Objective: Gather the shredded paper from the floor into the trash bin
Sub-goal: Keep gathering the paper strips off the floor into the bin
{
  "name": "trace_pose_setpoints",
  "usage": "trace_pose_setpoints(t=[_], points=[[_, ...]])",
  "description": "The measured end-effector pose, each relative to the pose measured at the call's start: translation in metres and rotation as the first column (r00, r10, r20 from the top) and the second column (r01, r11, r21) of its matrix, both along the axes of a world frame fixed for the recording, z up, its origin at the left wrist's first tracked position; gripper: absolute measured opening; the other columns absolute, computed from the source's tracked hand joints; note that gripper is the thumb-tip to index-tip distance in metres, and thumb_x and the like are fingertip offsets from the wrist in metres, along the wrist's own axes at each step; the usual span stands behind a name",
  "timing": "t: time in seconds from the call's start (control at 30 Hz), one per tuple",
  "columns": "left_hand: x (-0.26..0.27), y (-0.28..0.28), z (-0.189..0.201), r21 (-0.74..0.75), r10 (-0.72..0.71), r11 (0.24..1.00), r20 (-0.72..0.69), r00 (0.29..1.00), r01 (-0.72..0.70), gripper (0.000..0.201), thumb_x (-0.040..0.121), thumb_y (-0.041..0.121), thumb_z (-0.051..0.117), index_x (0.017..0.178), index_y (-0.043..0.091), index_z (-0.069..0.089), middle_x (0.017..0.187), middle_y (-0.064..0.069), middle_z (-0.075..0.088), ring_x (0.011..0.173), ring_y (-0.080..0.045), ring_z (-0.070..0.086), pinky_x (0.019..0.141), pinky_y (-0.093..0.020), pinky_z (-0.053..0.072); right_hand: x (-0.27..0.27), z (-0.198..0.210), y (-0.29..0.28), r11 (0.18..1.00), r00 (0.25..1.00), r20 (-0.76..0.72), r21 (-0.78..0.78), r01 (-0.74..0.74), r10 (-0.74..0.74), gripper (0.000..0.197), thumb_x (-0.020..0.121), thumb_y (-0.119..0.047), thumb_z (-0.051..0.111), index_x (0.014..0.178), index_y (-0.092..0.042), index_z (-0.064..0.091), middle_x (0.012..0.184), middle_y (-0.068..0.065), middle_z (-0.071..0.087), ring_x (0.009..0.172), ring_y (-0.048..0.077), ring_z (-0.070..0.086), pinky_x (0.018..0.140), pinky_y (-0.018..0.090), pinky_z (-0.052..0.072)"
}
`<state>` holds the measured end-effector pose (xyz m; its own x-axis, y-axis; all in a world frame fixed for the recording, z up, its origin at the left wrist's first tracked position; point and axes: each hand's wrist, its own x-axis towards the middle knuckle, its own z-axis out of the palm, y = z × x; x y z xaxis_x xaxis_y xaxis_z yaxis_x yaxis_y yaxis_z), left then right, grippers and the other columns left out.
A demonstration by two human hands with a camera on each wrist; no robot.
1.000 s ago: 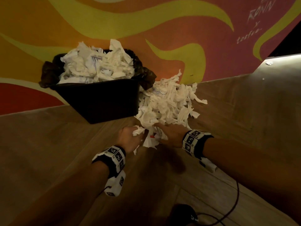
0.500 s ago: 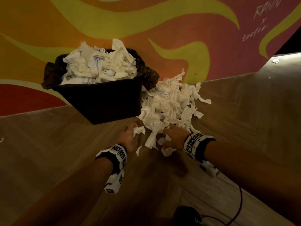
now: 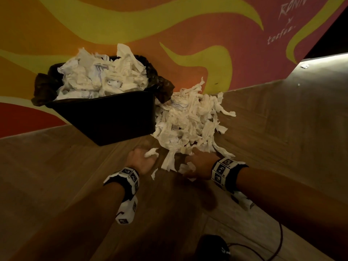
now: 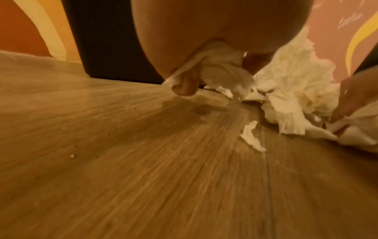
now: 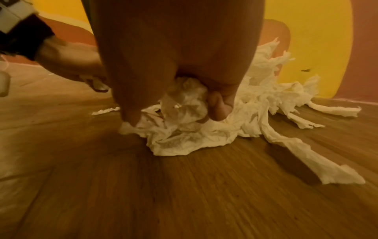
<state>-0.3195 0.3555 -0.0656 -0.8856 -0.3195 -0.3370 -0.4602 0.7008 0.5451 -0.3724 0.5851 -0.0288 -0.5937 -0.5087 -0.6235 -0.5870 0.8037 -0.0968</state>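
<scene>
**Two hands work the near edge of the paper heap beside a full bin**

From the head camera, your left hand (image 3: 140,162) and right hand (image 3: 200,167) sit low on the wooden floor (image 3: 75,176) at the near edge of the shredded paper (image 3: 190,119), which lies heaped just right of the black trash bin (image 3: 113,117). The bin is already piled above its rim, so a new load will likely need pressing down.

At your left wrist, fingers (image 4: 185,85) curl round a few strips, held tight; one loose scrap (image 4: 252,139) lies on the boards nearby.

At your right wrist, your fingers (image 5: 218,106) are closed on a crumpled wad, drawn from the heap's edge, probably to rake strays together before lifting.
</scene>
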Motion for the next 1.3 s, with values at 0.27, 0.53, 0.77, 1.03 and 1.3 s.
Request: trace_pose_setpoints(t=[0.27,0.53,0.77,1.03,1.3], points=[[0.0,-0.001,0.016,0.364,0.104,0.927,-0.011,0.995,-0.092,0.023,0.079,-0.005,0.06,0.069,0.013,0.071,0.064,0.001,0.071,0.058,-0.01,0.067,0.05,-0.022,0.054,-0.002,0.0,-0.012,0.993,0.999,-0.015,-0.109,0.043,-0.045,0.05,0.088,-0.044,0.057,0.129,-0.015,0.049,0.133,0.009,0.04,0.12,0.025,0.043,0.089,0.033,0.04],[0.003,0.009,0.026,0.425,-0.057,0.899,-0.124,0.991,0.105,0.029,0.088,0.003,0.051,0.082,0.031,0.059,0.065,0.016,0.059,0.049,0.001,0.054,0.044,-0.007,0.041,-0.007,0.006,-0.013,0.942,0.986,0.038,-0.29,0.168,-0.164,0.065,0.08,-0.043,0.063,0.135,-0.017,0.039,0.134,0.007,0.042,0.124,0.027,0.04,0.093,0.034,0.037],[0.01,0.007,0.03,0.478,-0.12,0.874,0.038,0.992,0.087,0.042,0.096,0.056,0.037,0.129,0.032,0.049,0.1,0.014,0.05,0.072,-0.001,0.05,0.059,-0.018,0.038,-0.013,0.034,-0.008,0.882,0.989,0.058,-0.448,0.145,-0.133,0.03,0.078,-0.022,0.064,0.106,-0.027,0.054,0.105,0.002,0.062,0.094,0.02,0.059,0.079,0.038,0.052],[0.013,0.006,0.023,0.331,-0.097,0.941,0.076,0.992,0.067,0.035,0.103,0.024,0.043,0.079,0.008,0.062,0.066,-0.002,0.059,0.045,-0.004,0.053,0.038,-0.015,0.041,-0.019,0.043,0.005,0.91,0.992,-0.023,-0.401,0.103,-0.123,0.011,0.078,-0.017,0.068,0.078,-0.009,0.061,0.082,0.006,0.063,0.075,0.016,0.056,0.058,0.022,0.04],[0.025,0.0,0.003,0.029,-0.237,0.971,0.048,0.97,0.236,0.012,0.086,0.034,0.067,0.094,0.025,0.063,0.098,0.004,0.061,0.094,-0.013,0.055,0.079,-0.026,0.046,-0.008,0.024,0.012,0.989,0.997,0.008,-0.126,-0.077,0.079,0.041,0.084,-0.009,0.063,0.122,-0.024,0.06,0.128,0.003,0.051,0.119,0.021,0.048,0.098,0.031,0.043]])
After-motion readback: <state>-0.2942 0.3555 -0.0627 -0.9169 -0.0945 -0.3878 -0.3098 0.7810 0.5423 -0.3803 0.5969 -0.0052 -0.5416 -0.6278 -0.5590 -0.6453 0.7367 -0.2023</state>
